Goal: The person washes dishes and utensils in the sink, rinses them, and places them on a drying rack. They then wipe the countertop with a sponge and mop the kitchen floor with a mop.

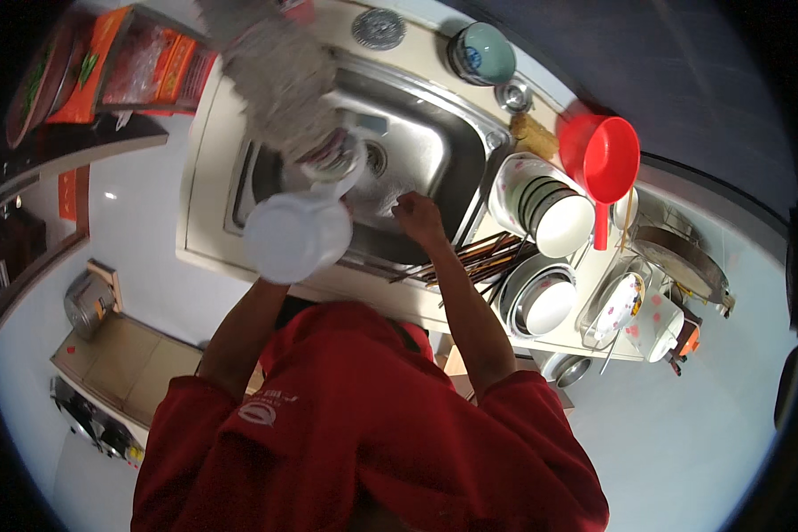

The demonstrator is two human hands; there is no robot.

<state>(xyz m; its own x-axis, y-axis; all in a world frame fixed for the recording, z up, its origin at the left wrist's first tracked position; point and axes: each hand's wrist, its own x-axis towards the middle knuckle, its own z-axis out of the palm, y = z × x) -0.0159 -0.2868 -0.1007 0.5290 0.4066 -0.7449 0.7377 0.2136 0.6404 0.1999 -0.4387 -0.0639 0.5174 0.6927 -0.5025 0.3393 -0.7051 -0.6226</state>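
Note:
A white plastic vessel (297, 236), blurred, is tipped over the near left rim of the stainless steel sink (432, 126). My left hand (274, 287) grips it from behind, and the vessel hides most of the fingers. Past it, a white handle-like part (352, 176) reaches up beside a small patterned round thing (329, 156), too blurred to name. My right hand (419, 216) hovers above the basin with its fingers curled in, and I see nothing in it. The drain (374, 158) shows in the sink floor.
A shaggy grey thing (272, 73) hangs over the sink's left side. Along the right lie chopsticks (485, 259), stacked bowls (562, 223), nested basins (548, 306) and a red plastic ladle (605, 159). Behind the sink stand bowls (489, 53) and a round metal strainer (379, 29).

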